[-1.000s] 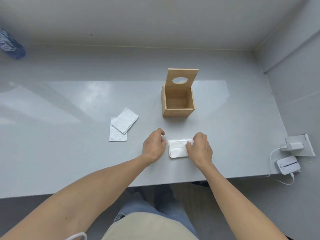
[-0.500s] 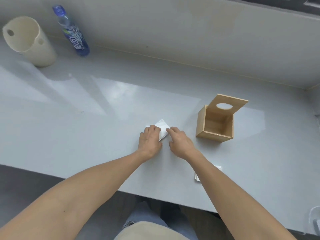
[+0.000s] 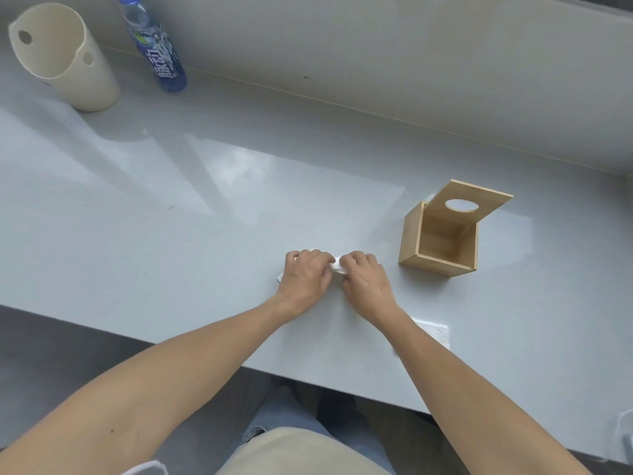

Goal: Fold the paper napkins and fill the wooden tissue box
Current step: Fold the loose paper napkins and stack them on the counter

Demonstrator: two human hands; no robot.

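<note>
Head view: wooden tissue box (image 3: 442,240) stands open and empty; left hand (image 3: 306,276) and right hand (image 3: 363,281) pinch a napkin (image 3: 337,268) mid-fold; filling remains

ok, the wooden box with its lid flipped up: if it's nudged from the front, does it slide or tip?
Probably slides: the wooden tissue box sits flat and squat on a glossy countertop. It looks empty, so likely light and easy to shove. The raised lid leans back past the rear wall, so a hard push high up might rock it backward.
</note>
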